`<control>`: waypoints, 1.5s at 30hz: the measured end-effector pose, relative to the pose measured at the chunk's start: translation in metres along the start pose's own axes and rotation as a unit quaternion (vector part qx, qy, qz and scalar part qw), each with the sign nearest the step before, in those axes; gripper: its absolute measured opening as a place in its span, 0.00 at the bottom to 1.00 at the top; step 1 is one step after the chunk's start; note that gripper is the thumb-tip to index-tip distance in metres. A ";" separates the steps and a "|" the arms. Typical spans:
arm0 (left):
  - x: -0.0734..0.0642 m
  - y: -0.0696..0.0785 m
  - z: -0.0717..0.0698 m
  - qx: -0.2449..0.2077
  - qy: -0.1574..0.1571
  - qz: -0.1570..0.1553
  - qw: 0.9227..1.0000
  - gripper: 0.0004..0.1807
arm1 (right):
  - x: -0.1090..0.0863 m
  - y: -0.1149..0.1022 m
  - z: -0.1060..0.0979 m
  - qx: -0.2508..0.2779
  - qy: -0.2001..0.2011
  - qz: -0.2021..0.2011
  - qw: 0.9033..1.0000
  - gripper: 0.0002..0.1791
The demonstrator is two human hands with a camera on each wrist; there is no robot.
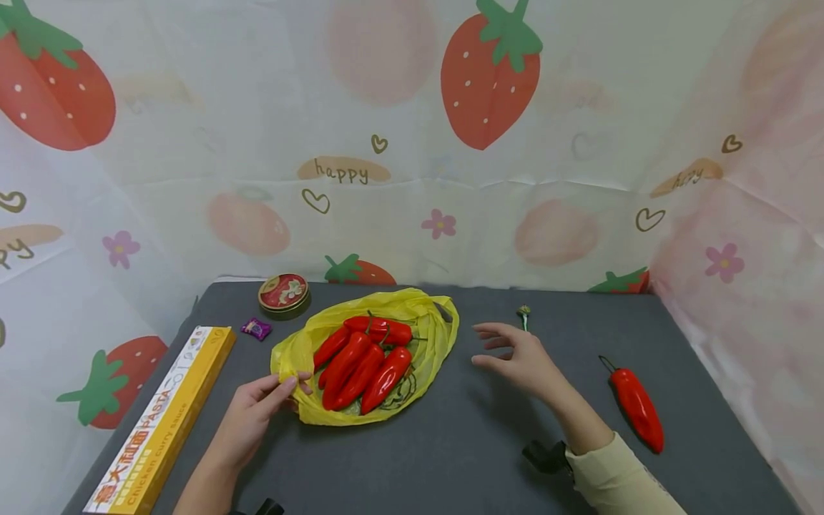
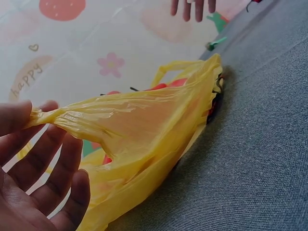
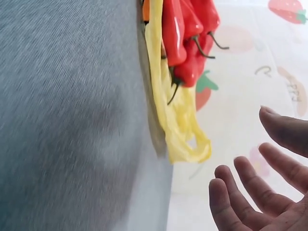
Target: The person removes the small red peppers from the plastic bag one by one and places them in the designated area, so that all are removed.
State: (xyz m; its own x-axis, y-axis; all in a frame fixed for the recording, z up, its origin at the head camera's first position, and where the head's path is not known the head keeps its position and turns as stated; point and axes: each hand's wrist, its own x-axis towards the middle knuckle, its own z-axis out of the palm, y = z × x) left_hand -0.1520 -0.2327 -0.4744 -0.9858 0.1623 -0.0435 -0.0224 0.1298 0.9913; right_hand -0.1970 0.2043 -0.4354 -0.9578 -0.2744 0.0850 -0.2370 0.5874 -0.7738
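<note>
A yellow plastic bag (image 1: 412, 304) lies spread on the dark table with several red peppers (image 1: 347, 368) heaped inside it. My left hand (image 1: 257, 404) pinches the bag's left rim between thumb and forefinger; the left wrist view shows the plastic (image 2: 130, 120) drawn taut from the fingertips. Right of the bag, my right hand (image 1: 521, 357) hovers over the table with its fingers spread and nothing in them. In the right wrist view a looped handle (image 3: 192, 154) of the bag hangs apart from those fingers. One more red pepper (image 1: 637, 408) rests alone at the right.
A yellow pasta box (image 1: 167, 422) lies along the left edge. Behind it are a purple wrapped candy (image 1: 256, 329) and a round red tin (image 1: 283, 295). A small green-stemmed item (image 1: 524, 315) lies near the back edge, before the strawberry-print cloth (image 1: 399, 236).
</note>
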 end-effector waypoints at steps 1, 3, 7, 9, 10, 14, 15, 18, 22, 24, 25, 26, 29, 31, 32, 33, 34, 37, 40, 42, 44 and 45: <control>0.000 0.000 0.000 -0.001 -0.002 0.000 1.000 0.26 | 0.001 -0.001 0.002 0.000 -0.003 -0.001 1.000 0.30; 0.000 -0.001 0.000 -0.005 -0.003 -0.003 1.000 0.26 | 0.004 -0.004 0.006 0.000 -0.007 -0.003 1.000 0.30; 0.001 -0.002 0.001 -0.005 -0.010 0.001 1.000 0.26 | 0.011 -0.009 0.012 0.014 -0.015 -0.002 1.000 0.29; 0.001 -0.002 0.000 -0.003 -0.008 0.004 1.000 0.26 | 0.016 -0.013 0.016 0.026 -0.018 -0.005 0.999 0.29; 0.001 -0.002 0.000 -0.001 -0.006 0.005 1.000 0.26 | 0.019 -0.015 0.018 0.032 -0.020 -0.007 0.999 0.29; 0.000 -0.002 -0.002 0.000 -0.004 0.007 1.000 0.26 | 0.031 -0.020 0.029 0.046 -0.025 -0.018 0.998 0.27; 0.000 -0.003 -0.002 -0.001 -0.004 0.006 1.000 0.26 | 0.034 -0.021 0.032 0.050 -0.026 -0.019 0.998 0.27; -0.001 -0.003 -0.002 -0.003 -0.005 0.002 1.000 0.26 | 0.042 -0.024 0.041 0.059 -0.032 -0.022 0.998 0.25; -0.001 -0.002 -0.002 -0.004 -0.003 -0.003 1.000 0.26 | 0.053 -0.028 0.051 0.073 -0.040 -0.017 0.996 0.24; -0.001 -0.002 -0.001 -0.002 -0.003 -0.003 1.000 0.26 | 0.059 -0.029 0.056 0.076 -0.043 -0.015 0.996 0.24; -0.001 -0.002 -0.001 -0.002 -0.003 -0.001 1.000 0.26 | 0.062 -0.030 0.059 0.075 -0.044 -0.011 0.996 0.24; -0.001 -0.001 -0.001 -0.003 -0.004 0.000 1.000 0.26 | 0.065 -0.031 0.061 0.073 -0.044 -0.008 0.996 0.25; 0.000 -0.002 0.000 -0.003 -0.006 0.003 1.000 0.27 | 0.073 -0.032 0.068 0.068 -0.048 0.002 0.997 0.26; -0.001 -0.002 0.000 -0.004 -0.006 0.003 1.000 0.26 | 0.079 -0.032 0.072 0.065 -0.052 0.010 0.997 0.27; -0.001 -0.002 0.000 -0.004 -0.006 0.003 1.000 0.26 | 0.082 -0.032 0.074 0.067 -0.054 0.013 0.996 0.28; -0.001 -0.001 0.000 -0.003 -0.007 0.004 1.000 0.26 | 0.084 -0.032 0.076 0.067 -0.056 0.015 0.996 0.28; -0.001 -0.002 0.000 -0.004 -0.007 0.004 1.000 0.26 | 0.086 -0.031 0.077 0.067 -0.059 0.016 0.996 0.28; -0.001 -0.002 0.001 -0.004 -0.007 0.003 1.000 0.26 | 0.092 -0.028 0.080 0.065 -0.068 0.017 0.995 0.28; -0.001 -0.002 0.001 -0.003 -0.005 0.003 1.000 0.26 | 0.096 -0.027 0.083 0.064 -0.075 0.017 0.995 0.28; 0.000 -0.002 0.000 -0.002 -0.005 0.006 1.000 0.26 | 0.099 -0.027 0.085 0.066 -0.078 0.020 0.995 0.28; 0.000 -0.003 0.000 -0.001 -0.007 0.007 1.000 0.25 | 0.101 -0.027 0.087 0.067 -0.080 0.026 0.994 0.29; 0.000 -0.003 0.000 -0.001 -0.008 0.009 1.000 0.25 | 0.101 -0.027 0.088 0.066 -0.081 0.029 0.994 0.29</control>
State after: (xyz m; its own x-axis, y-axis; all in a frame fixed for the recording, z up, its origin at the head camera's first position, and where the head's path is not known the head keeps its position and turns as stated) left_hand -0.1516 -0.2332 -0.4773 -0.9834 0.1793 -0.0284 -0.0060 0.1240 0.9923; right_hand -0.2736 0.0939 -0.4614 -0.9284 -0.3674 -0.0563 -0.1481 0.5046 -0.8505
